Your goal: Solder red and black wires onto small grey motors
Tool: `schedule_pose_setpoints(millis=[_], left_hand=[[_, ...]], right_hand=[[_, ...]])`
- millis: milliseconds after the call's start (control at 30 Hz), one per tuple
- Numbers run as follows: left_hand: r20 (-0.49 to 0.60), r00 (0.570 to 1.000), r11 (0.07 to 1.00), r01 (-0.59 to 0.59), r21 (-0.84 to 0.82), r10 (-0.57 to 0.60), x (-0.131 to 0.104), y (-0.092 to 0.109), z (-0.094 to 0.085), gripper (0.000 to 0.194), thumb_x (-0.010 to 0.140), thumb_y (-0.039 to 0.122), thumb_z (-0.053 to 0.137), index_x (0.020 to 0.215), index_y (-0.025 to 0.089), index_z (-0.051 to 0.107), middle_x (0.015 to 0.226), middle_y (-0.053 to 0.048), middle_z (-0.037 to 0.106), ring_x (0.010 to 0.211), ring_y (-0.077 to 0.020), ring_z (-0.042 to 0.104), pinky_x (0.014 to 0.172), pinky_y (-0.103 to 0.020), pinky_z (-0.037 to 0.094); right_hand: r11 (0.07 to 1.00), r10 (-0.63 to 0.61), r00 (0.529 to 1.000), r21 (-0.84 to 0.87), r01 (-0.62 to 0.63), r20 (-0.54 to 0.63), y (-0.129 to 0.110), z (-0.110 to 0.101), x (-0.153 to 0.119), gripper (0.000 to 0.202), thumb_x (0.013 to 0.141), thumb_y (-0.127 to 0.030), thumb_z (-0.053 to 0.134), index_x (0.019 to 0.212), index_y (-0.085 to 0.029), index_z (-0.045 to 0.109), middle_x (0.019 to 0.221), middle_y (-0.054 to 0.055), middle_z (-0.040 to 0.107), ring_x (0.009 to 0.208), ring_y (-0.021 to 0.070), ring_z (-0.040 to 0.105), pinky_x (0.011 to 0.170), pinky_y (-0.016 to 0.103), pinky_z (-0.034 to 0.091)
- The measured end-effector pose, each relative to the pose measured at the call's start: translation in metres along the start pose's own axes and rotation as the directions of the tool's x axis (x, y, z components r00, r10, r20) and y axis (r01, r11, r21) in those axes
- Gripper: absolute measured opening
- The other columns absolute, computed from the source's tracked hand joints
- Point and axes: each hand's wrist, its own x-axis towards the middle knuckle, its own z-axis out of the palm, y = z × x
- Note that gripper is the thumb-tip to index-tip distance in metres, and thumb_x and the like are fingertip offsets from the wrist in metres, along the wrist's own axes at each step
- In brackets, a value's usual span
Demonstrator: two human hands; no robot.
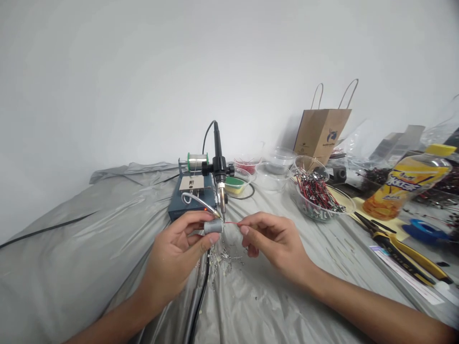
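Note:
My left hand pinches a small grey cylinder, which looks like a motor, between thumb and fingers. A thin red wire is pinched in my right hand, its far end at the cylinder's right end. Directly above that end, the tip of an upright soldering iron points down in its black clamp. A curved metal feed tube reaches the same spot from the blue soldering station. Whether the tip touches the wire is too small to tell.
Solder scraps lie below my hands. Behind are a solder spool, a green-and-yellow sponge and clear bowls. To the right are a bowl of wired parts, a paper bag, a bottle, pliers and blue tape.

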Motion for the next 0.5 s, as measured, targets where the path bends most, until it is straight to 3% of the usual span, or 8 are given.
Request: schedule_pose_setpoints(millis=[500], left_hand=[[-0.008, 1.0, 1.0, 0.002, 0.015, -0.002, 0.0001, -0.002, -0.0013, 0.023, 0.087, 0.029, 0.084, 0.107, 0.029, 0.074, 0.112, 0.001, 0.073, 0.102, -0.0115, 0.07, 0.089, -0.015, 0.059]], right_hand=[[1.0, -0.018, 1.0, -0.011, 0.018, 0.001, -0.0004, -0.0007, -0.0005, 0.027, 0.09, -0.038, 0.075, 0.092, -0.011, 0.073, 0.065, 0.002, 0.066, 0.052, 0.0084, 0.059, 0.051, 0.019, 0.05]])
